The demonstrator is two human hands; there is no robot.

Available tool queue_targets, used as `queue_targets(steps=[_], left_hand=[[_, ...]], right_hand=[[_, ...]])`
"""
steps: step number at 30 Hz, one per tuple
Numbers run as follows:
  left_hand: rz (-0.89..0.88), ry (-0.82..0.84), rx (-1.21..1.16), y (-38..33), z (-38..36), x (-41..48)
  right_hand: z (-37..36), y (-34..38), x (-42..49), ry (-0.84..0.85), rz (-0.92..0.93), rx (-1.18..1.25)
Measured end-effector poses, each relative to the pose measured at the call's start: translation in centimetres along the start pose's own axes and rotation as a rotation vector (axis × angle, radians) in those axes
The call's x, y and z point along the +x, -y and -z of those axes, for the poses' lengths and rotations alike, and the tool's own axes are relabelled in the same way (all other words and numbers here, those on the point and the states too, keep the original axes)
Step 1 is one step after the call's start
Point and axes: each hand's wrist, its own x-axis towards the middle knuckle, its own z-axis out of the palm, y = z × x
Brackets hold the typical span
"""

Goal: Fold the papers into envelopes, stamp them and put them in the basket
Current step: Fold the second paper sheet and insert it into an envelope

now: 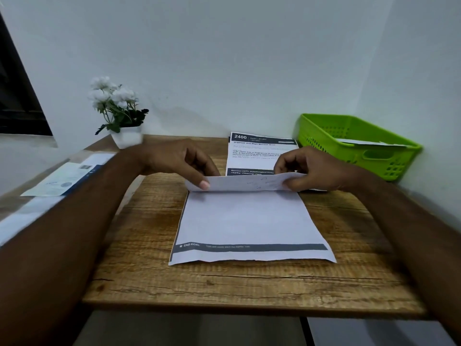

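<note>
Head view. A person is folding a sheet of paper (249, 221) that is lying flat in the middle of the wooden desk (224, 288), printed side up with a dark band near its front edge. The left hand (179, 161) is pinching the far left corner of the sheet between thumb and fingers, and the right hand (311, 171) is pinching the far right corner; together they are turning the far edge over toward the person, so that a narrow flap is lying back on the sheet. Behind the flap, a stack of printed papers (259, 151) is waiting near the wall. The green basket (389, 156) is standing at the back right corner of the desk, with what appears to be a folded paper already inside. A white potted plant (117, 108) is standing at the back left, and other documents (64, 178) are lying on a surface to the left. No stamp is visible.

Risk: if one hand is pulling ahead of the other, the crease is likely to run crooked. The unweighted front half may also slide on the smooth desk while the fold is being pressed.
</note>
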Motion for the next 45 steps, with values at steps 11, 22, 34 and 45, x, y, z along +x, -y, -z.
queue_targets(steps=[11,22,34,45], left_hand=[[0.031,0.115,0.132,0.1,-0.6,0.5],[0.156,0.077,0.398,-0.2,-1.6,2.0],[0.167,0.047,0.424,-0.5,-1.8,1.9],[0.007,-0.129,0.287,-1.7,-1.1,0.7]], right_hand=[[-0.2,0.9,-0.2,0.209,-0.011,-0.155],[-0.9,1.9,-0.2,0.195,-0.11,-0.153],[-1.3,1.8,0.2,0.108,-0.061,-0.306],[-0.4,2.2,-0.2,-0.108,0.035,-0.236]])
